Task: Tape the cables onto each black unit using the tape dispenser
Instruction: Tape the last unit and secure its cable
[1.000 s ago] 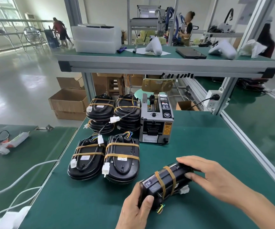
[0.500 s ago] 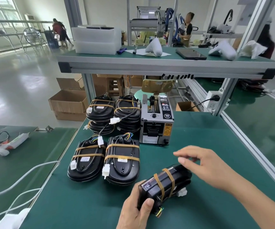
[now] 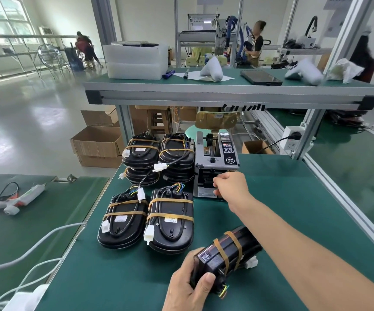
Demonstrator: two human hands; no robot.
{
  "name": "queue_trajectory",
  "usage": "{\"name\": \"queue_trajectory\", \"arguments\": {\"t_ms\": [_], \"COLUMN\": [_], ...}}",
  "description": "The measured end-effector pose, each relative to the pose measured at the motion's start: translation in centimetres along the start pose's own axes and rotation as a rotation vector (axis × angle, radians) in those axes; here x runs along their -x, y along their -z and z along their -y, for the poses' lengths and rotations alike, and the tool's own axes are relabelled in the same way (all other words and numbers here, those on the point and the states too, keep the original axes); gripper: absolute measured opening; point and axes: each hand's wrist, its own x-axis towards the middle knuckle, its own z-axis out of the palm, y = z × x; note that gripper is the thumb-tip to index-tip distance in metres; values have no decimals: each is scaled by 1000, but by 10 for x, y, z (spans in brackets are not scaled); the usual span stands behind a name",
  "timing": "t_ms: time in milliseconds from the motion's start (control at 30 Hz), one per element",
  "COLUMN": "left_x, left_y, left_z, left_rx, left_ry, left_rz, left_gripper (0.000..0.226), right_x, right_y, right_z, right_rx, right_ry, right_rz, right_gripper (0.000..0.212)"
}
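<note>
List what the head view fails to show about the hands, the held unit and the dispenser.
- Right hand fingers: curled at the tape dispenser mouth; any tape there is hidden by the hand.
- Held black unit: underside hidden; near end covered by the left hand.
- Dispenser labels: too small to read.
- Lower stacked units: covered by the upper ones.

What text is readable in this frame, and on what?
"SEMI": round black button on the tape dispenser; the characters under it are too blurred.
White stickers on the taped black units: too small to read.
Hanging sign at top: characters cut off and blurred.
Sticker on the black unit in the left hand: unreadable.
</note>
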Motion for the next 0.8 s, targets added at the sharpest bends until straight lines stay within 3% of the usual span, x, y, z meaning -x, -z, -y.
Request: {"name": "queue_trajectory", "arguments": {"t_ms": [367, 467, 800], "left_x": [1, 1, 2], "left_y": [1, 1, 1], "left_z": [-1, -3, -2], "left_rx": [10, 10, 14], "left_ry": [-9, -25, -24], "left_rz": [8, 6, 6], "left_gripper": [59, 49, 62], "right_x": [-19, -22, -28], "right_y": [-16, -20, -32], "right_z": [-1, 2, 4], "right_rx": [-181, -179, -271], "right_ry": [-221, -248, -281], "right_rz": [-99, -120, -181], "right_gripper": [11, 14, 15]}}
